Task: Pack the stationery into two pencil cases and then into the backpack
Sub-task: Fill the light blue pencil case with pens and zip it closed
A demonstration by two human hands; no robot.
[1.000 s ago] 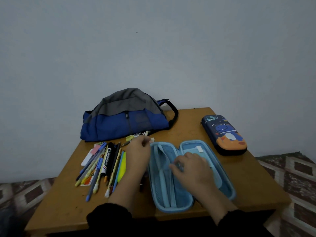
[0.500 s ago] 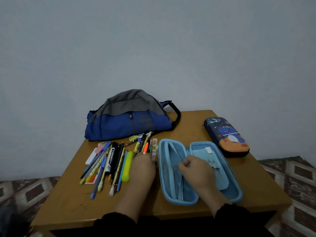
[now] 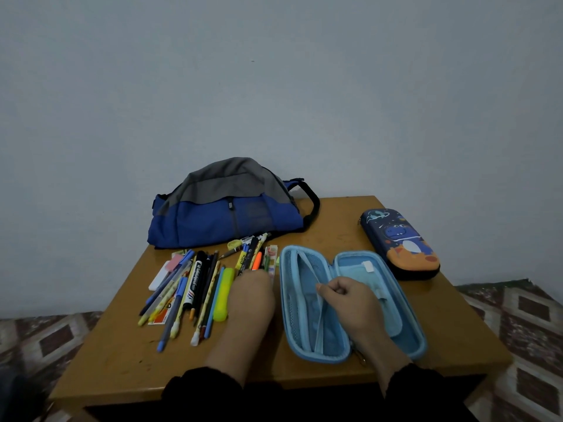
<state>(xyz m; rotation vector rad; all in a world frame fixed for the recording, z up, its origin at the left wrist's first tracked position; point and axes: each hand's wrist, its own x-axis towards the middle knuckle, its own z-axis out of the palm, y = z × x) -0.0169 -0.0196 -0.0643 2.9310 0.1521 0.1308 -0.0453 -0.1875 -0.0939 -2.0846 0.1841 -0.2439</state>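
On the counter (image 3: 335, 236) — an open blue pencil case (image 3: 307, 327).
Right hand (image 3: 350, 303) pinches its inner flap (image 3: 318, 318); left hand (image 3: 251, 295) covers some pens (image 3: 254, 257) — grip hidden.

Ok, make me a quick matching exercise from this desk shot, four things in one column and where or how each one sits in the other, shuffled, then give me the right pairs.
Things:
1. backpack
2. light blue pencil case
3. dark dinosaur pencil case
4. yellow highlighter

Descriptions:
A. lies closed near the table's right edge
B. lies open flat in front of the person
C. lies among the loose pens
D. lies at the back of the table by the wall

Pairs: 1-D, 2-B, 3-A, 4-C
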